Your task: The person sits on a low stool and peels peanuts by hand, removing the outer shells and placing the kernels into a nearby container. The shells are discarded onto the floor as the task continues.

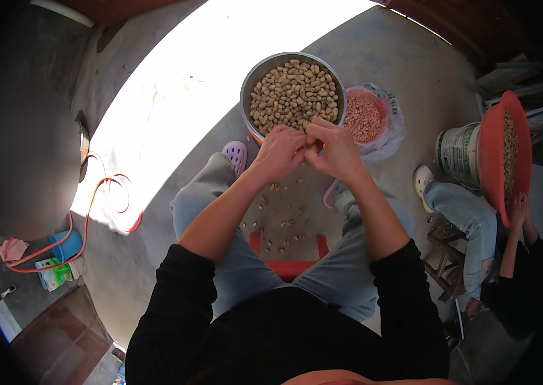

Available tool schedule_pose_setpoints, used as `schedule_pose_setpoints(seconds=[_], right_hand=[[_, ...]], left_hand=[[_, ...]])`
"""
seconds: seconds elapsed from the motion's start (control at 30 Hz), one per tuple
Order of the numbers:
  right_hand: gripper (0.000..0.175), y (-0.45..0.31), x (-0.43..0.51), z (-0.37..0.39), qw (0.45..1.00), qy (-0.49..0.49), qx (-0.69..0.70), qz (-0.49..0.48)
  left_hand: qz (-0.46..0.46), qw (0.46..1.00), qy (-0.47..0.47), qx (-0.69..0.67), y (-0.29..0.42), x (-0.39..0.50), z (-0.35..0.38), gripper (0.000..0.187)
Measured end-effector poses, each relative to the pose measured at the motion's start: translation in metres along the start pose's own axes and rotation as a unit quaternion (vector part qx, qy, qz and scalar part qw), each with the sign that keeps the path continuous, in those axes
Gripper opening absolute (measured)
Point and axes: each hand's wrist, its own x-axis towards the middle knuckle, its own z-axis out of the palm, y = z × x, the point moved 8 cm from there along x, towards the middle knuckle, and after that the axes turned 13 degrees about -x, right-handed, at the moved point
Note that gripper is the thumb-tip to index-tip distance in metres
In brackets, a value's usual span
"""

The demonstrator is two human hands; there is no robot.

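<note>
A round metal basin (295, 91) full of unshelled peanuts stands before me. At its near rim, my left hand (281, 150) and my right hand (331, 148) meet with bent fingers, thumbs close together. What lies between the fingertips is too small and covered to make out; a peanut may be there. Right of the basin, partly behind my right hand, a pink bowl (364, 117) of shelled pink peanut kernels sits in a clear plastic bag (393, 132). Broken peanut shells (288, 223) are scattered on the floor between my legs.
At the right, a co-worker's hands (519, 209) are at a tilted-looking red basin (490, 159) of peanuts by a white bucket (459, 151). An orange hose (89, 211) coils on the left near a blue bucket (66, 245). A red stool (290, 269) is under me.
</note>
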Motion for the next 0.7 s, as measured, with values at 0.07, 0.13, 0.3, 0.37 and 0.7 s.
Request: schedule_pose_setpoints(seconds=[0.07, 0.13, 0.3, 0.37, 0.7], right_hand=[[0.011, -0.001, -0.004, 0.004, 1.0, -0.006, -0.002, -0.002], [0.011, 0.005, -0.008, 0.008, 1.0, 0.001, 0.018, 0.003], [0.018, 0.008, -0.011, 0.004, 0.996, 0.029, 0.072, 0.05], [0.022, 0.008, -0.011, -0.003, 0.994, 0.101, 0.045, 0.02], [0.023, 0.004, -0.002, 0.008, 0.999, 0.021, 0.05, -0.004]], left_hand=[[0.004, 1.0, 0.003, 0.008, 0.001, -0.006, 0.001, 0.009], [-0.03, 0.999, -0.01, -0.012, 0.001, -0.009, 0.003, 0.011], [-0.228, 0.951, -0.007, -0.211, -0.013, -0.018, 0.004, 0.02], [-0.264, 0.881, 0.006, -0.391, -0.025, -0.016, 0.008, 0.025], [-0.317, 0.733, 0.003, -0.602, -0.041, -0.021, 0.017, 0.028]])
